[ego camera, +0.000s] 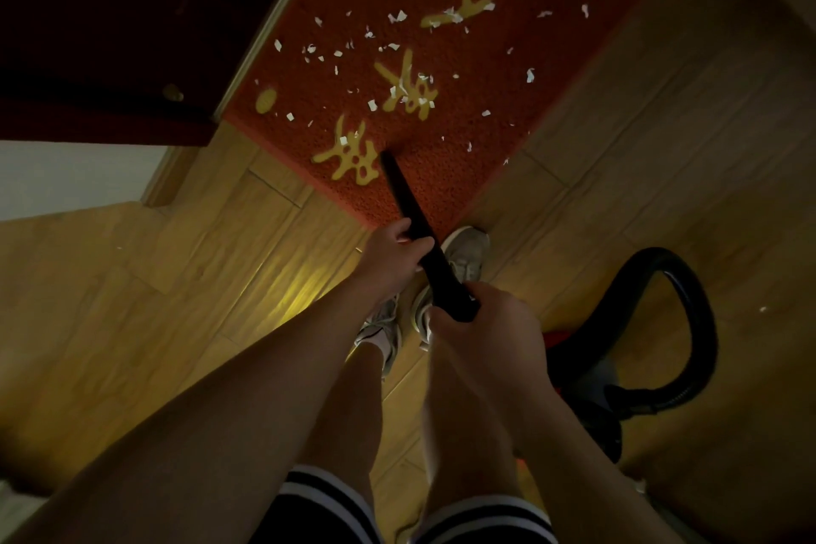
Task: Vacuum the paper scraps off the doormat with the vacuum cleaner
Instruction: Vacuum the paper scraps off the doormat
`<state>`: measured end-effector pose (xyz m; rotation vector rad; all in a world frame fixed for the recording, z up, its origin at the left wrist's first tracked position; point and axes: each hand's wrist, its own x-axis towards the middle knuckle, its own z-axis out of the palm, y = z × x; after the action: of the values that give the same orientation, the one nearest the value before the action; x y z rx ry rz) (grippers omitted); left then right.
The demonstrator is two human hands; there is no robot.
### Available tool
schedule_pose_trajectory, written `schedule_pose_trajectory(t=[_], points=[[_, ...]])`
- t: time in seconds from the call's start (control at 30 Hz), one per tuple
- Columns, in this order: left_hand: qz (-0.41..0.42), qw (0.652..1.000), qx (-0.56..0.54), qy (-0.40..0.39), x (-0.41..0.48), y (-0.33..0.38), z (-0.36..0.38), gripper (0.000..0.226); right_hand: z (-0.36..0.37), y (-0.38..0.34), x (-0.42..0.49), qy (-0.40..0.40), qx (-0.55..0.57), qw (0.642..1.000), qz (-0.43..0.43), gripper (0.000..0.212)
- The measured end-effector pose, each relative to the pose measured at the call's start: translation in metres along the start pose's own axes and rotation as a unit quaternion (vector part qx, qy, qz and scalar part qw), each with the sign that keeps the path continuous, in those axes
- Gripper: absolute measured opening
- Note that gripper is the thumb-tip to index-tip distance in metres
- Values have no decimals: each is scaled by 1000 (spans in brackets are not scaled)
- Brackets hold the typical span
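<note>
Both hands [441, 292] gripping vac nozzle [404, 194], tip prob touching doormat [508, 71], scraps [397, 18] scattered

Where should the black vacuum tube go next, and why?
Probably push the vacuum tube forward along the doormat. Both the left hand and right hand grip it, its tip rests near the mat's close edge, and most paper scraps lie farther ahead.
</note>
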<state>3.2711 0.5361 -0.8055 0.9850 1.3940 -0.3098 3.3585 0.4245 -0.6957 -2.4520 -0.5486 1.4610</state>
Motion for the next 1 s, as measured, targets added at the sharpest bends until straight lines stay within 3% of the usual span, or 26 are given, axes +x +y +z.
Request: schedule_pose_trajectory(t=[0.43, 0.67, 1.0], points=[[16, 999, -21, 47, 19, 26, -2, 50, -30, -13, 35, -37, -5, 998, -41, 23], [9, 996, -45, 71, 30, 28, -7, 57, -38, -21, 50, -71, -40, 994, -72, 23], [-1, 994, -70, 87, 30, 19, -28, 56, -23, -35, 54, -56, -65, 989, -120, 23]])
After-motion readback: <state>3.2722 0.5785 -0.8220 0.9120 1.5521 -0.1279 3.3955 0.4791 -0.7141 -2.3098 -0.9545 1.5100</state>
